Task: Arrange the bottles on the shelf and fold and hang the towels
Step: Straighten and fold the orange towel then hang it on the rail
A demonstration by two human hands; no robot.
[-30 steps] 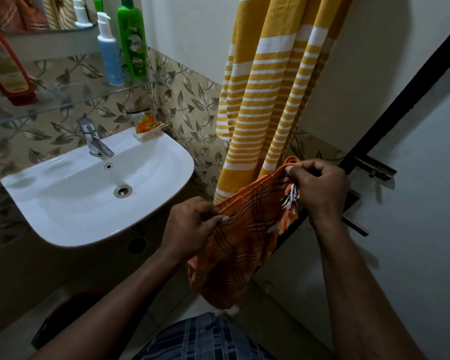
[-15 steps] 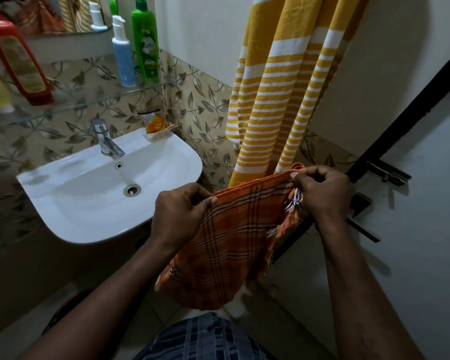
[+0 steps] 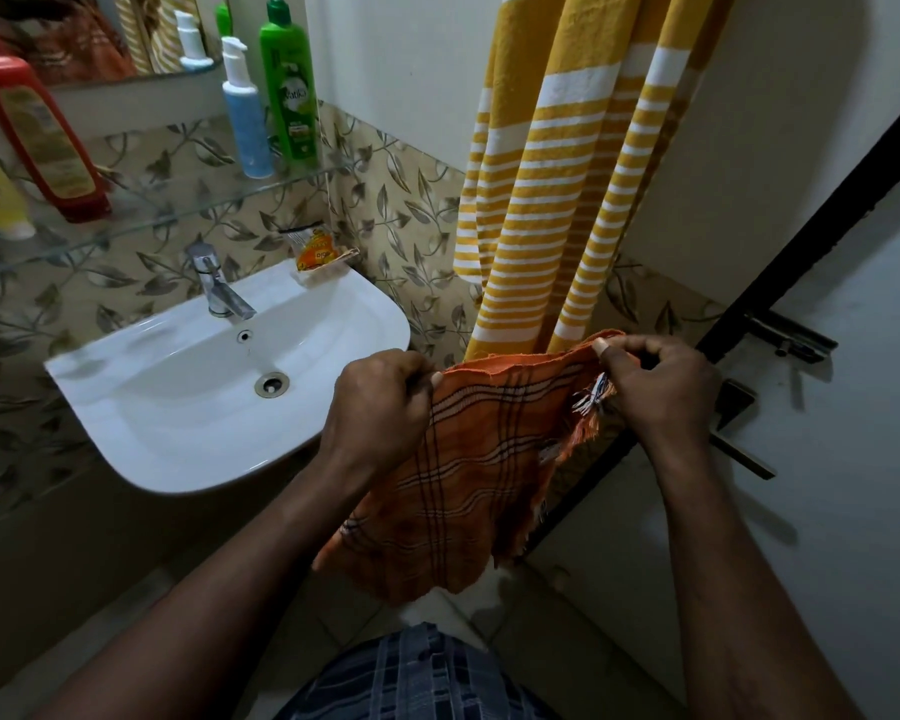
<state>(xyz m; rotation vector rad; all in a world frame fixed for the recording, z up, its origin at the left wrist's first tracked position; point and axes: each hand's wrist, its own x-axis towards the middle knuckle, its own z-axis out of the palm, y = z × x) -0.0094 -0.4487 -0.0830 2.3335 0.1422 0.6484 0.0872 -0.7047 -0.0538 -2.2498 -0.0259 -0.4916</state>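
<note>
Left hand (image 3: 380,402) and right hand (image 3: 661,387) each pinch a top corner of the orange plaid woven towel (image 3: 468,475) (frayed fringe under the right fingers). Behind: yellow-and-white striped hanging towel (image 3: 552,200). Upper left: glass shelf (image 3: 178,210), green plastic bottle (image 3: 288,90).

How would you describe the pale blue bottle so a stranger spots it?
Above the white sink and its tap runs a glass shelf. At its right end two bottles stand together. The pale blue bottle is the shorter, left one, with a white pump top, beside a taller green bottle.
</note>
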